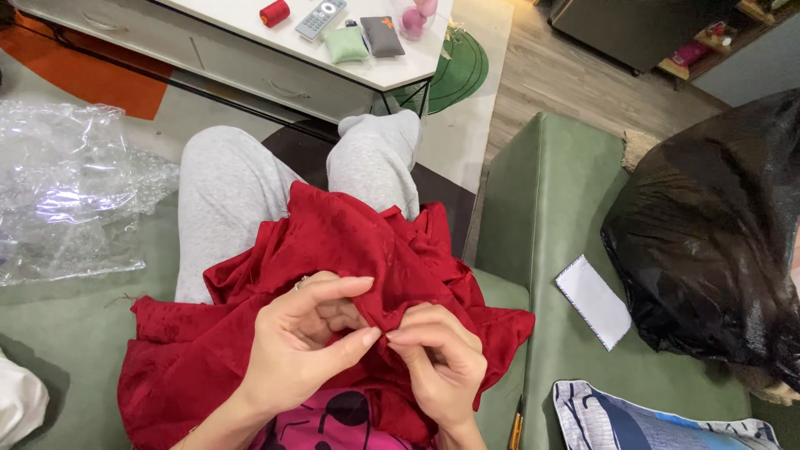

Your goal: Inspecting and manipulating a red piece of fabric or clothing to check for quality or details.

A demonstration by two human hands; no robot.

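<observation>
A crumpled red cloth (333,250) lies across my lap, over grey trousers (225,192). My left hand (308,342) pinches a fold of the red cloth between thumb and fingers; a ring shows on one finger. My right hand (437,358) grips the same fold right beside it, fingertips nearly touching the left thumb. Whether a needle is between the fingers I cannot tell. Part of the cloth hangs down over a pink garment (333,421) at the bottom edge.
I sit on a green sofa (542,217). Clear bubble wrap (67,183) lies left, a black plastic bag (717,233) right, with a white envelope (593,300) and a printed cushion (633,417). A white low table (250,50) ahead holds a red thread spool (274,12), a remote (321,18) and small pouches.
</observation>
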